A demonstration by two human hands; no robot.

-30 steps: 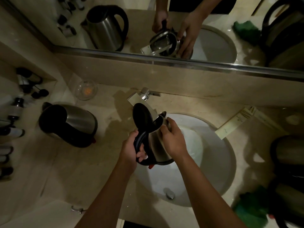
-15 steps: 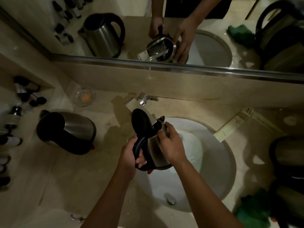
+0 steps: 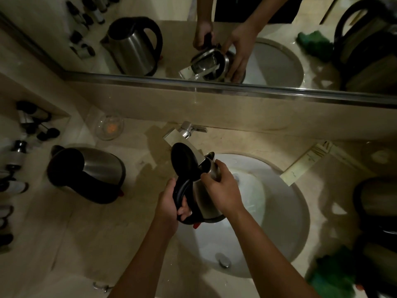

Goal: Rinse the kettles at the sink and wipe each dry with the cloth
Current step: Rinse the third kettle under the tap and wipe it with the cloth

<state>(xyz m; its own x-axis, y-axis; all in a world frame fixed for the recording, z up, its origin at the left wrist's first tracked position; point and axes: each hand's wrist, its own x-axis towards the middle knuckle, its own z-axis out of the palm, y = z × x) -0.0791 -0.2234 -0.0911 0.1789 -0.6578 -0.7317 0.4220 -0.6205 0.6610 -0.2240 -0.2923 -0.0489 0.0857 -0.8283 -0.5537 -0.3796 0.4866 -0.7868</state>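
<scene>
A second kettle stood on the counter to the left, a green cloth lay to the right. Over the sink, under the tap, the left hand gripped the open-lidded kettle's handle; the right hand curled around its body.

I see a kettle over the sink, tap just beyond it, second kettle on the counter far left, cloth near right, bottles at left edge, mirror behind.
</scene>
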